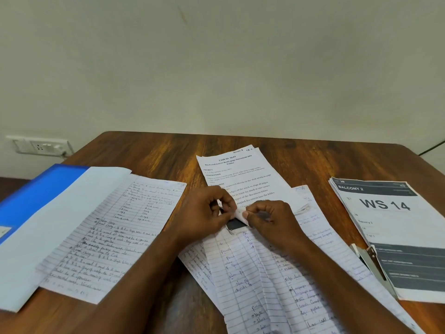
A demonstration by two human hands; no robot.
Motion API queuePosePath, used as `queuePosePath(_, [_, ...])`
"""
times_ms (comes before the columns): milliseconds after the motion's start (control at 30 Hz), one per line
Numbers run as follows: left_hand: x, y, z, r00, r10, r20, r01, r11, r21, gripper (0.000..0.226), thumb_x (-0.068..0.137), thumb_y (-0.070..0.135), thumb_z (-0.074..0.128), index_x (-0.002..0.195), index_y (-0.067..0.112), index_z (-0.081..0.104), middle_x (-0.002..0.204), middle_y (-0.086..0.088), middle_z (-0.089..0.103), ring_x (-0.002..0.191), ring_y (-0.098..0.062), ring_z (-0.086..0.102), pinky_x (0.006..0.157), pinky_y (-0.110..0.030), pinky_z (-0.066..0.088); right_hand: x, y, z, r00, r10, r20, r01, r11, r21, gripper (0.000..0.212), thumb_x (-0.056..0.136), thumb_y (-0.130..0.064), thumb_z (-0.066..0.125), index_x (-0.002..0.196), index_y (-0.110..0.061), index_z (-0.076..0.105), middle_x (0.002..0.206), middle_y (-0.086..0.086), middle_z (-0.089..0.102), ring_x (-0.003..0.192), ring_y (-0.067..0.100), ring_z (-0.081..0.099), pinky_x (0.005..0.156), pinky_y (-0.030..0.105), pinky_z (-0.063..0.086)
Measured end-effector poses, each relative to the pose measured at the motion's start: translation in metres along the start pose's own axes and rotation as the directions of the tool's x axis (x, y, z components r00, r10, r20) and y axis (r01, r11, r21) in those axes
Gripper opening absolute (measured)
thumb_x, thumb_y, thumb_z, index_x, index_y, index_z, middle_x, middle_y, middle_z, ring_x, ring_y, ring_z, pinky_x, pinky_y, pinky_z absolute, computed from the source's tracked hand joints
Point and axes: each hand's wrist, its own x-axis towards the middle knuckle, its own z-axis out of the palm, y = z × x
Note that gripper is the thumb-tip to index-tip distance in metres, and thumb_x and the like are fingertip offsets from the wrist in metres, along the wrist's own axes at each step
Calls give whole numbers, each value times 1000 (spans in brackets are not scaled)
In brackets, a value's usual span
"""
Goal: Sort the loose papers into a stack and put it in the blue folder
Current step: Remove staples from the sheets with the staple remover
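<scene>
Several handwritten lined papers (243,280) lie fanned out at the middle of the wooden table (154,153). My left hand (204,215) and my right hand (272,220) meet above their top edge, both pinching a folded corner of one lined sheet. A small dark object (234,224) shows just under that corner. At the left the blue folder (36,191) lies open with a blank white sheet (55,227) and a handwritten page (113,237) on it. A printed task sheet (238,174) lies beyond my hands.
A stack of printed pages headed "WS 14" (395,235) sits at the right edge, a metal stapler (373,266) lying open beside it. A wall socket (41,145) is at the far left. The wall stands right behind the table.
</scene>
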Motion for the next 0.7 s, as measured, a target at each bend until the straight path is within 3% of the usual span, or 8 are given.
queuePosePath(100, [0,0,-6,993,-15,119,13,1000,17,22,77,16,92,94,23,80,84,10,75,59,-10,62,56,-19,46,0,0,-1,1000,-16,3,16,1000,-18,16,94,-19,77,79,-21,79,82,-11,78,86,6,73,83,24,56])
queuePosePath(300, [2,-3,-8,936,-61,346,32,996,89,31,72,36,96,99,29,83,96,16,77,68,-17,65,61,-20,47,0,-4,-1,999,-33,0,33,999,-24,20,94,-16,77,75,-22,77,81,-9,78,84,4,73,82,11,52])
queuePosePath(567, [3,-4,-10,937,-41,347,3,994,109,14,85,24,87,97,30,85,93,20,74,86,-13,67,66,-15,45,-1,-5,-1,999,-36,-9,36,999,-35,25,93,-17,78,72,-30,74,82,-10,78,86,2,72,81,10,50])
queuePosePath(700, [4,-8,-13,923,-48,383,10,995,101,14,84,25,87,98,30,85,97,16,75,87,-17,69,70,-30,54,-1,-7,-1,999,-37,-19,36,999,-27,29,93,-16,78,70,-32,73,81,-8,78,84,3,72,81,9,50])
